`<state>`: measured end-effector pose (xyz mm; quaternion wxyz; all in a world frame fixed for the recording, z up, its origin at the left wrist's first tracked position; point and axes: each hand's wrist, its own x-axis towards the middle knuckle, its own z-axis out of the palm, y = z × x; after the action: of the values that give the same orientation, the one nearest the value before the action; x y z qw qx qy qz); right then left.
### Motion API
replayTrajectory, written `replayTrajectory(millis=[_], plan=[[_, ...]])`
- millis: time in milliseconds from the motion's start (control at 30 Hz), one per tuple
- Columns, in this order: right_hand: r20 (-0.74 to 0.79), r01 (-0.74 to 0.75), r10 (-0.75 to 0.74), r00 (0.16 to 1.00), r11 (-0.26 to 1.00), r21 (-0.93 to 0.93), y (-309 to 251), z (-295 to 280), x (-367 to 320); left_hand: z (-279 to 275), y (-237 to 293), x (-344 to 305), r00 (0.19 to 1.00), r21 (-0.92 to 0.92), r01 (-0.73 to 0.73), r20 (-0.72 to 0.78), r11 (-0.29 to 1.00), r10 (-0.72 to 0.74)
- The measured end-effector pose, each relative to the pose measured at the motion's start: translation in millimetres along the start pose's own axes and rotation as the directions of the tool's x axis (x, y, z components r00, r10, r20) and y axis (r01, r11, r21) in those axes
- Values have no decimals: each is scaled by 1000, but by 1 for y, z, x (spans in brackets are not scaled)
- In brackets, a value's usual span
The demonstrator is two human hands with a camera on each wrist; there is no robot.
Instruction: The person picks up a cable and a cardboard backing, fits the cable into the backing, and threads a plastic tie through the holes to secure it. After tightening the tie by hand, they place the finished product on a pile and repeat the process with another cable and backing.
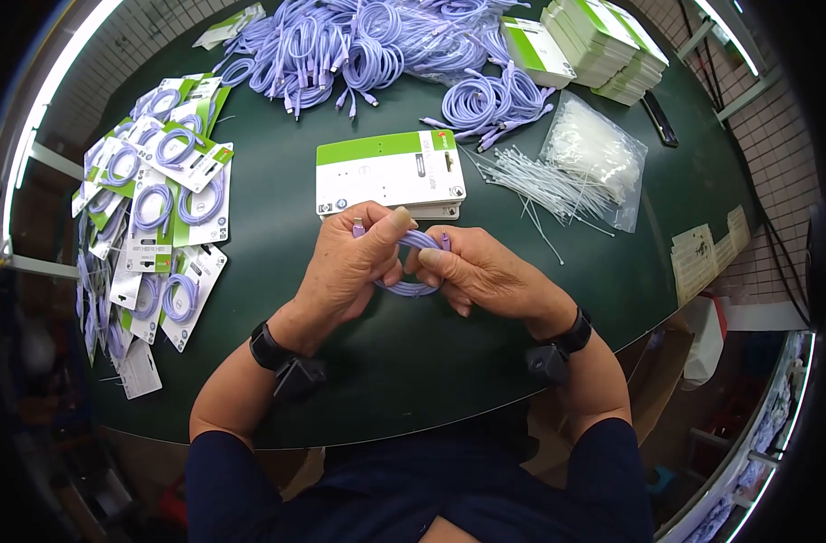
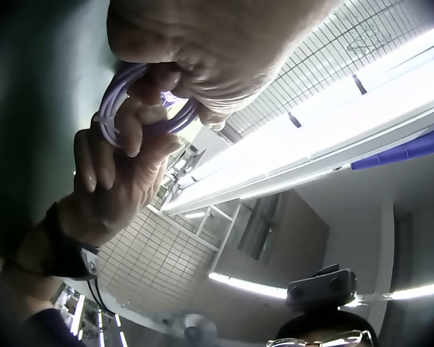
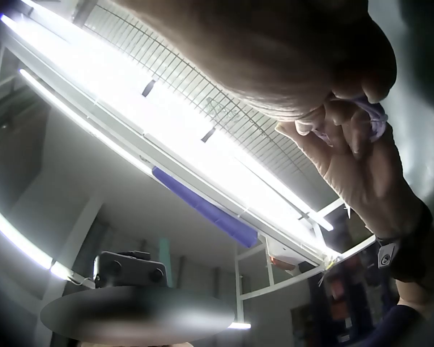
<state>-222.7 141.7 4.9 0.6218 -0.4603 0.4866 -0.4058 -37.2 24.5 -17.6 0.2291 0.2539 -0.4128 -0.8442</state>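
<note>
A coiled purple cable (image 1: 411, 289) is held between both hands above the dark green table, just in front of a stack of white and green cards (image 1: 390, 172). The left hand (image 1: 351, 262) pinches the coil's left side, with a cable plug (image 1: 358, 227) sticking up by its thumb. On the right side the right hand (image 1: 485, 274) grips the coil between thumb and fingers. In the left wrist view the purple loop (image 2: 114, 101) shows between the hands. Fingers cover much of the coil in the right wrist view.
Carded cables (image 1: 152, 206) pile up at the left. Loose purple cables (image 1: 367, 45) heap at the back, beside stacked cards (image 1: 603, 45). White cable ties (image 1: 544, 185) and a clear bag (image 1: 598, 149) lie at the right, near a black object (image 1: 660, 119).
</note>
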Motion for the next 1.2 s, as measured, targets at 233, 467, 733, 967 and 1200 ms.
replayTrajectory(millis=[233,467,733,967,1200], plan=[[63,-17,28,998,984,-175,-5,-3,-1,10,6,-5,996,69,68,-58,995,-64],[-13,-37,35,999,964,-264,-2,-5,1,12,2,-2,996,142,2,-84,990,11],[-145,129,-127,981,992,7,7,-14,1,12,7,3,970,77,-237,-37,969,240],[-315,265,-157,936,903,339,12,-14,0,21,27,-22,473,785,-608,237,119,849],[-282,308,-248,927,932,189,6,1,-3,51,11,-22,584,754,-639,606,-155,541]])
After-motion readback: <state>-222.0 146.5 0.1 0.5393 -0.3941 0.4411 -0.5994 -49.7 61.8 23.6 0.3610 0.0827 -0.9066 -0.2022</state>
